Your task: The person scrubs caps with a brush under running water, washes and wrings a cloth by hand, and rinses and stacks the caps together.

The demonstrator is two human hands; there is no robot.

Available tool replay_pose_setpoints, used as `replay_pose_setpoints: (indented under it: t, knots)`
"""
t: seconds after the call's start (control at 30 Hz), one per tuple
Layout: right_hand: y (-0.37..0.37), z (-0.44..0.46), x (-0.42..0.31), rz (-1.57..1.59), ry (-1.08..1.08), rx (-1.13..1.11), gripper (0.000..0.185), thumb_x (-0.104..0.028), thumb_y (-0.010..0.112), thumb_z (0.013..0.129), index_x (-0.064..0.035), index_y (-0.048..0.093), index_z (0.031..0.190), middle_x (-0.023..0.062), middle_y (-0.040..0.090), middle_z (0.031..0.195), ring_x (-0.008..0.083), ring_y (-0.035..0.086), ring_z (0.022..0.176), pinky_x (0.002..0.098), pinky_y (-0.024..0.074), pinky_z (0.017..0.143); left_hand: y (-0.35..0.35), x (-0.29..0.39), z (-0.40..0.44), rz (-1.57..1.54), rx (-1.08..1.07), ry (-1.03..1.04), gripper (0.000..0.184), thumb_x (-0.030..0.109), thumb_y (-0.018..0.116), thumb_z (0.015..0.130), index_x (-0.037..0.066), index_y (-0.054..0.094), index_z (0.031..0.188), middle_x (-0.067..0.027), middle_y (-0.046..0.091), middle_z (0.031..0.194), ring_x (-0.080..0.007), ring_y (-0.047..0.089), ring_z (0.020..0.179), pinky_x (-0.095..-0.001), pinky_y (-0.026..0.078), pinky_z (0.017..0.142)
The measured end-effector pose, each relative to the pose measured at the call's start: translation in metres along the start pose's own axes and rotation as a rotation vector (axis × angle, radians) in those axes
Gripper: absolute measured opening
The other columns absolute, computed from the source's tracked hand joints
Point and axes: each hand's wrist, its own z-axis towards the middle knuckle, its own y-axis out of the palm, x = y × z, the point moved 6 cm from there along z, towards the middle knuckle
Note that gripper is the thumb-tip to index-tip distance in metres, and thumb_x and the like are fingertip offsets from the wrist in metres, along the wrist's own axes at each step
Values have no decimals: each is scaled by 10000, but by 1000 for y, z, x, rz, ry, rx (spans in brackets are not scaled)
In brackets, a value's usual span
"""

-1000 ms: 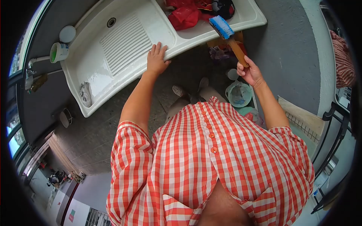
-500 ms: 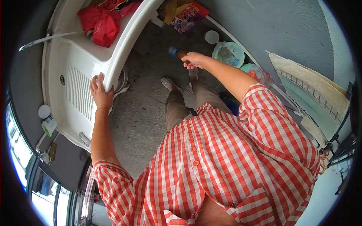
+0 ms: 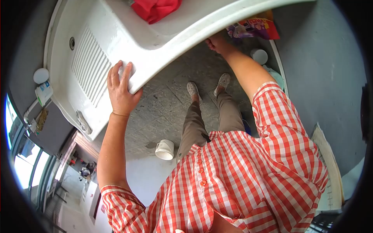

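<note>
A white sink with a ribbed washboard built in spans the upper left. My left hand rests on its front rim beside the washboard, fingers spread. At the outer edge of the basin, my right hand reaches low, partly covered by the rim, with its fingers curled. The brush with blue bristles that it held half a second ago is hidden from view now. A red cloth lies in the basin, cut off by the top of the view.
A colourful bag and a white round container stand by the right wall. A white bucket is on the tiled floor behind my legs. A grey rag lies at the sink's near corner.
My view has turned, so the sink fills more of it. My right hand has moved forward to below the sink rim, and the brush has gone out of sight. My left hand stays on the rim.
</note>
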Motion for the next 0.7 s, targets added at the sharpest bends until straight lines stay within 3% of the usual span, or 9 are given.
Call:
replay_pose_setpoints:
  t: [0.03,0.33,0.7]
  knots:
    - [2,0,-12,-16,-29,-19,147,-264,569,862,-123,540,835,9,489,563,97,423,413,245,341,355,-6,7,-2,-15,-11,-7,765,67,716,524,142,493,1252,-145,419,1293,-353,402,1185,-441,351,994]
    - [37,-37,7,-131,11,-82,154,-267,565,864,-116,548,837,12,498,572,99,439,428,246,360,369,-45,54,-17,-177,66,30,825,76,755,449,164,526,1237,-130,432,1305,-339,417,1186,-430,352,996]
    - [17,-52,36,-170,27,-13,166,-270,561,868,-107,559,841,15,510,585,102,461,449,249,386,388,-49,35,-25,-171,43,35,819,140,776,473,206,519,1248,-127,426,1324,-338,406,1207,-435,365,993]
